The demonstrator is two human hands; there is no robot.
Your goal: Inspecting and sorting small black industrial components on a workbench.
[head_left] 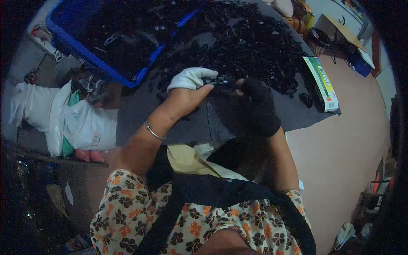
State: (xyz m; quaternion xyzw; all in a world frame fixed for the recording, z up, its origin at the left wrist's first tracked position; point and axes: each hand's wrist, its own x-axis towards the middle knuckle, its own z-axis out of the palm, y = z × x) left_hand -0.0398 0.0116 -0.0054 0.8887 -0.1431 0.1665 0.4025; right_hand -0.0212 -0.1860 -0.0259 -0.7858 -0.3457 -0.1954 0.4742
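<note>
My left hand [189, 80], in a white glove with bare fingertips, is closed on a small black plastic part [219, 80] above the front of the dark table. Close by on the right, my right hand [257, 100] wears a black fingerless glove. Its thumb and finger pinch at the right end of the same part, though the dark glove hides most of the grip. Beyond both hands spreads a heap of small black parts [238, 46], too dark to tell one from another.
A blue plastic bin [97, 63] holding dark parts stands at the far left of the table [170, 127]. A green and white box [321, 85] lies at the right edge. White sacks [85, 123] are piled to the left. A cream paper bag [187, 161] sits below the front edge.
</note>
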